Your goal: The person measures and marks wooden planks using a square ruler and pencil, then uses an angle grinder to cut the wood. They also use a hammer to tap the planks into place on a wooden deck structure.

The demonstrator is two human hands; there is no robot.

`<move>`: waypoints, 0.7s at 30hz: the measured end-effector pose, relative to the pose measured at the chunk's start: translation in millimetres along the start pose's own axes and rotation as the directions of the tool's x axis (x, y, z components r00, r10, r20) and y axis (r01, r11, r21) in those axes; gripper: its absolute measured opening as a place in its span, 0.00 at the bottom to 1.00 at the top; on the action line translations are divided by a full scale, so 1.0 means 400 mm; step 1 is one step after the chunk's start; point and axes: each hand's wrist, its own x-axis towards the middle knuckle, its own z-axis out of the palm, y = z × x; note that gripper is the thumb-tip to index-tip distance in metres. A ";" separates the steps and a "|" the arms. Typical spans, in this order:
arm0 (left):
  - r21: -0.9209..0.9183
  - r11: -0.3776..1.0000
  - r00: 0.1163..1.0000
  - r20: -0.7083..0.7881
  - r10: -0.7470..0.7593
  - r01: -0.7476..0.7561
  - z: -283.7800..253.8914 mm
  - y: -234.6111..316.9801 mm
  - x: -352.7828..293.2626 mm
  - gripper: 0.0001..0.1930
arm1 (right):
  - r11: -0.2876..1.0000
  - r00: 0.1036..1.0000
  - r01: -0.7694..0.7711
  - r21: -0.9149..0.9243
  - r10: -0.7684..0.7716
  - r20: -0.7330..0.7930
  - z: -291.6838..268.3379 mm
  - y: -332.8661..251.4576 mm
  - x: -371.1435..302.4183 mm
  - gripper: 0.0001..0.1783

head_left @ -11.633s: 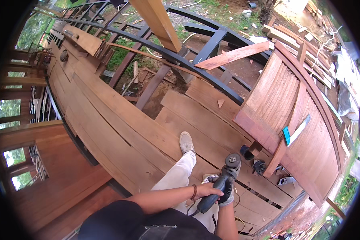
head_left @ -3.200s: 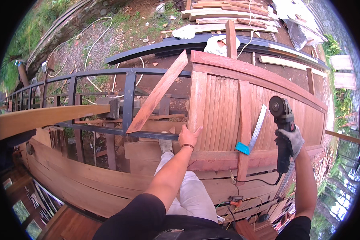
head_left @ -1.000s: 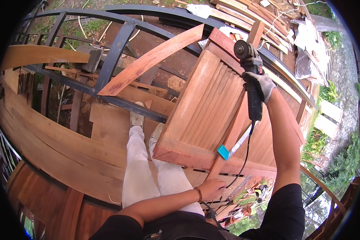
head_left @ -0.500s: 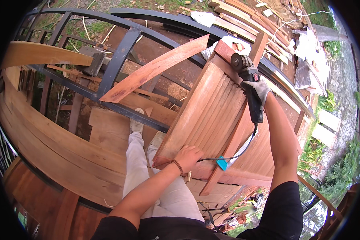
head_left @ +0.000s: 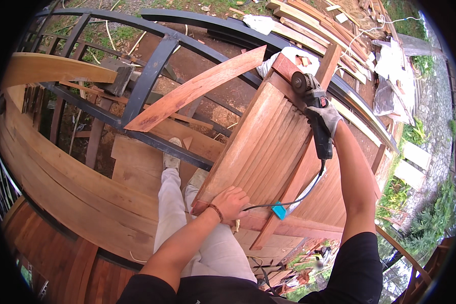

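Note:
A large reddish slatted wooden panel [head_left: 268, 147] leans up in front of me. My left hand [head_left: 231, 201], with a cord bracelet on the wrist, grips the panel's lower left corner. My right hand [head_left: 327, 116], in a grey glove, holds an angle grinder [head_left: 311, 104] with its disc against the panel's upper edge. The grinder's black cable [head_left: 294, 195] loops down across the panel. A hand tool with a blue handle [head_left: 279, 209] rests on the panel's lower rail near my left hand. My light trousers and shoes [head_left: 173, 161] stand on boards below.
A curved black steel frame [head_left: 152, 76] runs behind the panel, with a loose reddish plank [head_left: 197, 88] lying across it. Curved wooden decking [head_left: 61, 187] sweeps round on the left. Stacked timber [head_left: 329, 23] and white sheeting [head_left: 392, 61] lie on the ground at upper right.
My left hand has slid down to the panel's lower left corner. The grinder and my right hand have stayed at the top edge, and the view has shifted slightly.

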 end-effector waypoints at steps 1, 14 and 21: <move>-0.001 1.000 1.000 0.000 0.001 -0.001 0.001 0.000 0.001 0.17 | 1.000 1.000 0.009 -0.003 -0.009 0.002 -0.004 0.006 0.005 0.23; -0.023 1.000 1.000 -0.022 -0.008 0.007 0.002 -0.002 -0.001 0.17 | 0.996 0.998 -0.039 -0.077 0.035 -0.053 0.011 -0.040 -0.036 0.23; -0.024 1.000 1.000 -0.027 0.002 -0.003 0.000 -0.003 -0.001 0.16 | 0.998 0.999 -0.027 -0.054 0.025 -0.047 0.004 -0.025 -0.023 0.21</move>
